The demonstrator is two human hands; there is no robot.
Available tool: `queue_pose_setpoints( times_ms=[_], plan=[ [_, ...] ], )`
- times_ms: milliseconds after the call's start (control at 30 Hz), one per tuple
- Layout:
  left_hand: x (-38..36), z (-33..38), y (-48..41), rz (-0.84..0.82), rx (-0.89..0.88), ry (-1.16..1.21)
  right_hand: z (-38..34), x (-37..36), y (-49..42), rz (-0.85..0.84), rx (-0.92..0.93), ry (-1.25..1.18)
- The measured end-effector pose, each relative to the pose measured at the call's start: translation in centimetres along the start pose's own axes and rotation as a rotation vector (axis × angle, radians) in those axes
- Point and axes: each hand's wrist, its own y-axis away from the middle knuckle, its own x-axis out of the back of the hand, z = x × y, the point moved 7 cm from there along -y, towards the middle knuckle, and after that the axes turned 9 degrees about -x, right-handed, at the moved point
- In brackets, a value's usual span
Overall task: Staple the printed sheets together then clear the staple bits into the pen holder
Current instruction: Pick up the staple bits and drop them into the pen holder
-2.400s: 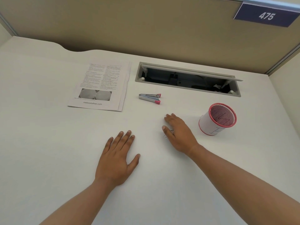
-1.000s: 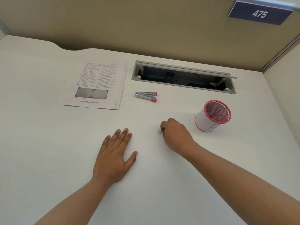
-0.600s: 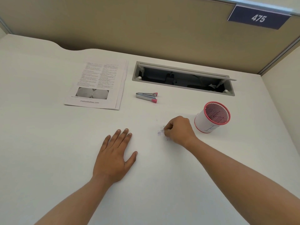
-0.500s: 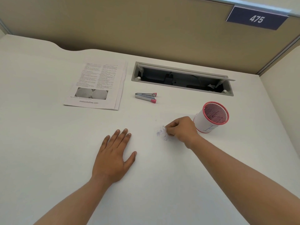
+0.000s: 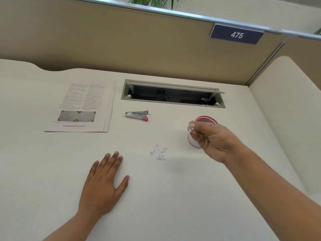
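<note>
Staple bits (image 5: 159, 152): tiny, pale, loosely clustered.

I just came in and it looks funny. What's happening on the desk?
A person is clearing staple bits. Their right hand hovers in front of the pink-rimmed pen holder, pinching what seem to be a few bits, though that is blurry. A pile lies on the desk. The left hand rests flat beside it. The printed sheets and the stapler lie farther back.

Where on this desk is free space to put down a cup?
Free: the desk left of the left hand, nearer than the printed sheets; also between stapler and staple bits. Crowded: around the right hand and pen holder.
</note>
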Motion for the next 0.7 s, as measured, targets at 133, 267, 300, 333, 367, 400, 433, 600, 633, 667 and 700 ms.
queue_pose_setpoints(
  times_ms=[133, 267, 300, 333, 367, 400, 433, 600, 633, 667, 700],
  plan=[
    [0.0, -0.1, -0.1, -0.012, 0.004, 0.008, -4.8, 2.9, -0.1, 0.147, 0.131, 0.166],
    [0.0, 0.0, -0.1, -0.025, 0.012, 0.013, -7.4, 5.3, -2.3, 0.385, 0.223, 0.717],
    [0.0, 0.0, -0.1, -0.026, 0.014, 0.015, -7.7, 5.4, -2.8, 0.448, 0.238, 0.912],
    [0.0, 0.0, -0.1, -0.026, 0.014, 0.016, -7.8, 5.3, -3.2, 0.486, 0.241, 1.108],
    [0.0, 0.0, -0.1, -0.028, 0.015, 0.016, -7.6, 4.8, -3.6, 0.496, 0.237, 1.296],
    [0.0, 0.0, -0.1, -0.029, 0.015, 0.014, -7.3, 4.2, -4.0, 0.487, 0.234, 1.470],
    [0.0, 0.0, -0.1, -0.032, 0.015, 0.013, -6.9, 3.6, -4.4, 0.462, 0.238, 1.618],
    [0.0, -0.1, -0.1, -0.036, 0.014, 0.012, -6.7, 2.4, -5.3, 0.437, 0.293, 1.868],
    [-0.1, -0.1, -0.1, -0.036, 0.014, 0.012, -6.8, 2.4, -5.4, 0.451, 0.302, 1.866],
    [-0.1, -0.1, -0.1, -0.037, 0.014, 0.011, -6.8, 2.4, -5.3, 0.465, 0.311, 1.857],
    [-0.1, -0.1, -0.1, -0.037, 0.014, 0.010, -6.8, 2.3, -5.3, 0.475, 0.324, 1.848]
  ],
)
